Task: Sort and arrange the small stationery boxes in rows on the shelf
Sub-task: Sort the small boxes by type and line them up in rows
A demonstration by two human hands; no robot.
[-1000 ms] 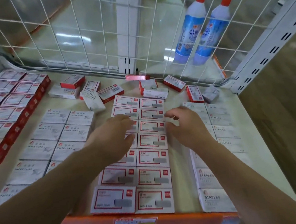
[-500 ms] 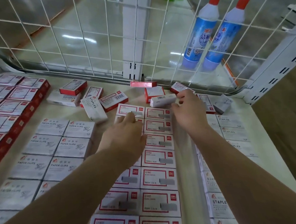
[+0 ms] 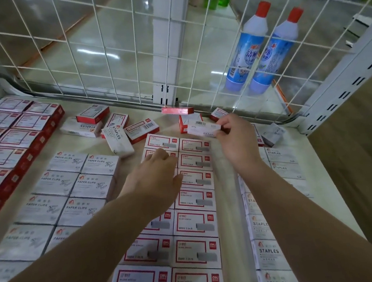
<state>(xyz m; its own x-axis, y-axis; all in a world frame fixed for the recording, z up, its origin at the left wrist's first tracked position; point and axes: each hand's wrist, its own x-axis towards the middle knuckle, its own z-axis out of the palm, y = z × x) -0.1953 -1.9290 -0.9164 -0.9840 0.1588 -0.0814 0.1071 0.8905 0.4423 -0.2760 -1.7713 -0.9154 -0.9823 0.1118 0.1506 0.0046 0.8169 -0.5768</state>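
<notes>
Shelf (image 3: 223, 205) | left hand (image 3: 154, 180) flat on boxes (image 3: 193, 178) | right hand (image 3: 234, 136) pinches white box (image 3: 203, 129)

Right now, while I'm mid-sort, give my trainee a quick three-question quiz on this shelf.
1. True or false: the right hand pinches a small white box.
2. The left hand rests on which rows? A) paper clips boxes B) red-bordered staples boxes C) red-sided boxes
3. Fill in: behind the wire grid stand two blue ____ with red caps.

Key: 1 true; 2 B; 3 bottles
</notes>
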